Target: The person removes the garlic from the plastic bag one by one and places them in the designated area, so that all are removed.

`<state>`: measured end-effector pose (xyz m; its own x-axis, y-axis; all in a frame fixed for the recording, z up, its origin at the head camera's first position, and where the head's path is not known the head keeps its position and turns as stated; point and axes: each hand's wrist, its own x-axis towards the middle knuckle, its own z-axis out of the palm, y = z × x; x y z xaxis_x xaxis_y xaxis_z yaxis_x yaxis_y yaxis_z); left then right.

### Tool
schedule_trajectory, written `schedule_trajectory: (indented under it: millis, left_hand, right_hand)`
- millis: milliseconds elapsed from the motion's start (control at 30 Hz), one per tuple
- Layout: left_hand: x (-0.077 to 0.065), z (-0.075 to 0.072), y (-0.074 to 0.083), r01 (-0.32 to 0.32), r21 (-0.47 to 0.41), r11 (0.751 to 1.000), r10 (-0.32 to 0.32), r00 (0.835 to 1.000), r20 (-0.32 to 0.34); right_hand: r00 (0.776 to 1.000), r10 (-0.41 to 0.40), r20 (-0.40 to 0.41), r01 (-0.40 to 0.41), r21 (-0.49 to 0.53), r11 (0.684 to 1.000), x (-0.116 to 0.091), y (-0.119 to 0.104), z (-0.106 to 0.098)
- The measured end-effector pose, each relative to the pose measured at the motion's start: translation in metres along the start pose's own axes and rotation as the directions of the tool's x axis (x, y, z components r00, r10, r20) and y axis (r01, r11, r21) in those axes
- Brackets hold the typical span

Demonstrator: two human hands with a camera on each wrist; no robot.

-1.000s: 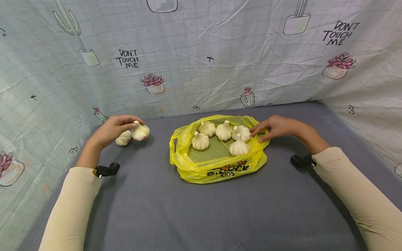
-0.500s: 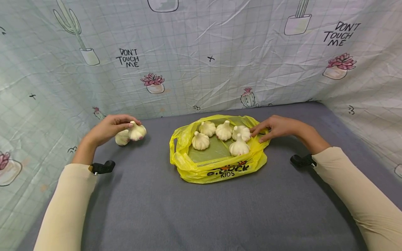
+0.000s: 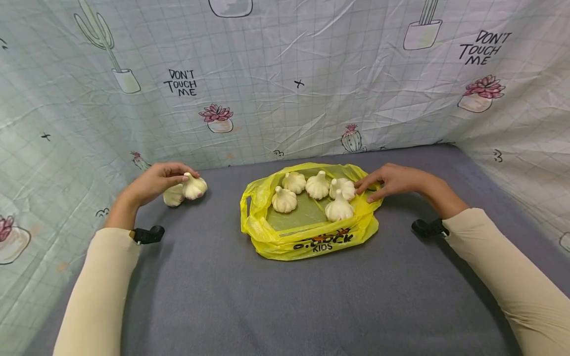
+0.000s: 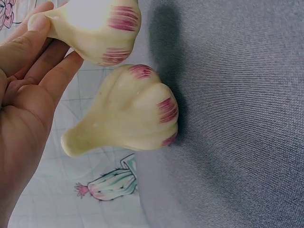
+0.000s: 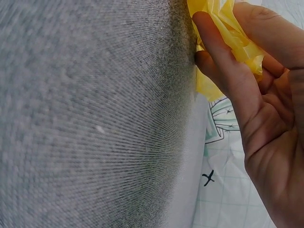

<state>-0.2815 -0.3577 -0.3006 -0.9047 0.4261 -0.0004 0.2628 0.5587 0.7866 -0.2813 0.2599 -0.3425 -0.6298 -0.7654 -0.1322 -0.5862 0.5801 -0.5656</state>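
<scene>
In the head view, my left hand (image 3: pixel 156 182) pinches a garlic bulb (image 3: pixel 195 187) by its neck, at the left of the table. A second garlic bulb (image 3: pixel 173 196) stands right beside it, partly hidden behind the hand. Close up in the left wrist view, both show purple streaks, and the held bulb (image 4: pixel 102 28) has thumb and fingers at its stem. My right hand (image 3: pixel 394 179) grips the right rim of a yellow plastic bag (image 3: pixel 285 249). From the right wrist, the crumpled bag edge (image 5: pixel 228 28) passes between thumb and fingers. Several garlic bulbs (image 3: pixel 317 186) sit inside the bag.
The table (image 3: pixel 285 306) is covered in dark grey cloth. A pale curtain (image 3: pixel 267 89) printed with cacti and lettering hangs behind and along both sides. Each wrist carries a black camera mount (image 3: pixel 150 235).
My left hand has shifted slightly left with the held garlic bulb, closer to the standing one, and has stayed nearly still over the last half second. The right hand and bag have not moved.
</scene>
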Motion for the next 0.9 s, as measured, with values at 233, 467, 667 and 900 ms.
schedule_trajectory:
  millis: [233, 467, 667, 900]
  left_hand:
    - [0.001, 0.000, -0.007, 0.033, 0.002, 0.999, -0.034, 0.999, 0.013]
    - [0.002, 0.002, -0.009, 0.049, 0.024, 0.998, -0.051, 0.997, 0.053]
    - [0.003, 0.002, -0.011, 0.059, 0.041, 0.997, -0.061, 0.997, 0.050]
    - [0.002, -0.001, -0.009, 0.078, 0.071, 0.994, -0.082, 0.995, 0.057]
  right_hand:
    - [1.000, -0.003, 0.004, 0.003, 0.010, 1.000, 0.000, 0.000, 0.001]
    - [1.000, -0.005, -0.002, 0.005, 0.003, 1.000, 0.000, 0.001, 0.000]
    - [1.000, -0.002, -0.014, 0.002, -0.009, 1.000, 0.001, 0.004, 0.001]
    - [1.000, -0.006, -0.005, 0.006, -0.011, 1.000, 0.001, 0.003, 0.000]
